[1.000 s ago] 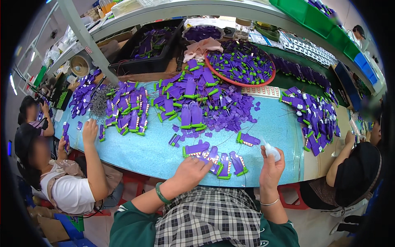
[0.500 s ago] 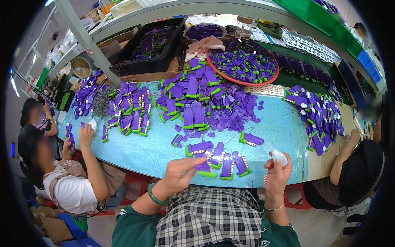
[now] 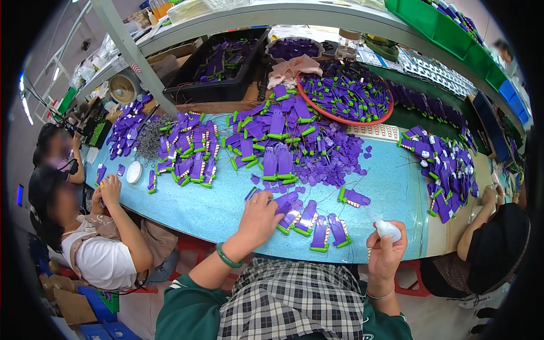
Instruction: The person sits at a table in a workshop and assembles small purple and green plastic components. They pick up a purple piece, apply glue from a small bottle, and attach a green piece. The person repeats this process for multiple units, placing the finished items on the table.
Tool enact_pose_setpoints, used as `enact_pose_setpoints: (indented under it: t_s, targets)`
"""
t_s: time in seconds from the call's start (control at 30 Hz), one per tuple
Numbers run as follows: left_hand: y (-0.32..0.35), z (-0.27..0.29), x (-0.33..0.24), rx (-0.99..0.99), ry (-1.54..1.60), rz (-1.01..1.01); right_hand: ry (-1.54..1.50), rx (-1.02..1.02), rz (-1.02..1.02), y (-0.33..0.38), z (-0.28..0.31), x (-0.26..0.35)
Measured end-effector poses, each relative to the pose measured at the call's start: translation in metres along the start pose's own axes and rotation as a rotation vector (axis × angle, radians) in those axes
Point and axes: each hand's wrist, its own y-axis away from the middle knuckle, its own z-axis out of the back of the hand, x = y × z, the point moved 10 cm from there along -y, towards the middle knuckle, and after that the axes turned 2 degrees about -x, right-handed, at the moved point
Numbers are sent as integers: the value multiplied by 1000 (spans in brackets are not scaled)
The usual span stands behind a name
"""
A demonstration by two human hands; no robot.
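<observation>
My left hand (image 3: 258, 221) hovers low over the blue tabletop, palm down, thumb apart from the bent fingers; I make out nothing held in it. By its fingertips lies a small purple piece (image 3: 250, 194); next to its thumb are flat purple pieces with green ends, among them one with a striped strip (image 3: 306, 217). Two more, one purple-and-green piece (image 3: 320, 233) and its neighbour (image 3: 339, 230), lie between my hands. My right hand (image 3: 386, 255) grips a small white squeeze bottle (image 3: 389, 230), its thin nozzle tilted up and left.
Beyond my hands rises a pile of purple pieces (image 3: 277, 127), with a red-rimmed basket (image 3: 391, 107) of more behind it. A black tray (image 3: 175, 93) stands at the back left. Co-workers sit left and right. A shelf post (image 3: 139, 62) reaches down at the left.
My left hand has moved away from a blurred purple-and-green piece, forward to the small purple piece. My right hand still grips the bottle. The whole view has shifted slightly.
</observation>
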Motion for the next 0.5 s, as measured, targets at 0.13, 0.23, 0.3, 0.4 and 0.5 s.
enact_pose_setpoints:
  t_s: [0.13, 0.23, 0.3, 0.4, 0.5]
  targets:
    - [-3, -7, 3, -15, -42, 42, 15, 31, -15, 2, -5, -5]
    - [-3, -6, 10, -28, 54, 127, 14, 46, -18, 3, -10, -8]
    - [-1, -7, 12, -28, 130, 134, 11, 65, -26, 3, -11, -11]
    - [7, 0, 12, -73, 245, 109, 10, 54, -22, 3, -9, -10]
    - [12, 27, -1, -147, 499, 199, 35, 8, 26, -1, 2, -8]
